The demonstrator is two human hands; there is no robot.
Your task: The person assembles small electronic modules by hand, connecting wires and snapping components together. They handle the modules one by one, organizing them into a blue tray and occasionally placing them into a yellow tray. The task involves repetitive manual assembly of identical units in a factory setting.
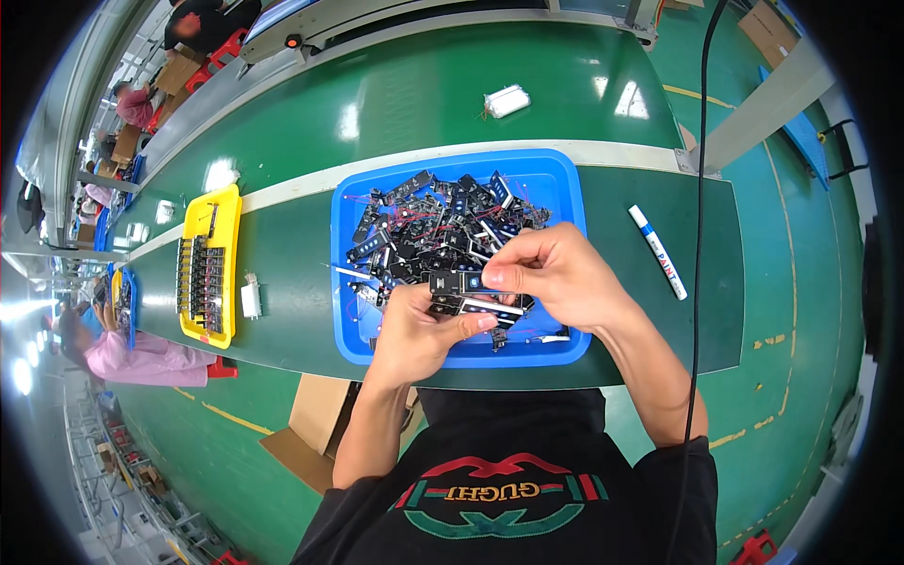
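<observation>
My left hand [419, 330] holds a small stack of flat black parts [480, 309] over the near side of a blue tray [556, 179]. My right hand [556, 268] pinches one small black part [457, 281] between thumb and fingers and holds it just above that stack. The tray is filled with a loose heap of several similar black parts with thin red wires [433, 221]. Both hands hover over the tray's near right half, close together.
A yellow tray [224, 202] with rows of black parts lies to the left, a small white block [250, 298] beside it. A white marker pen [658, 251] lies right of the blue tray. A white packet [507, 100] rests on the far belt. Other people work far left.
</observation>
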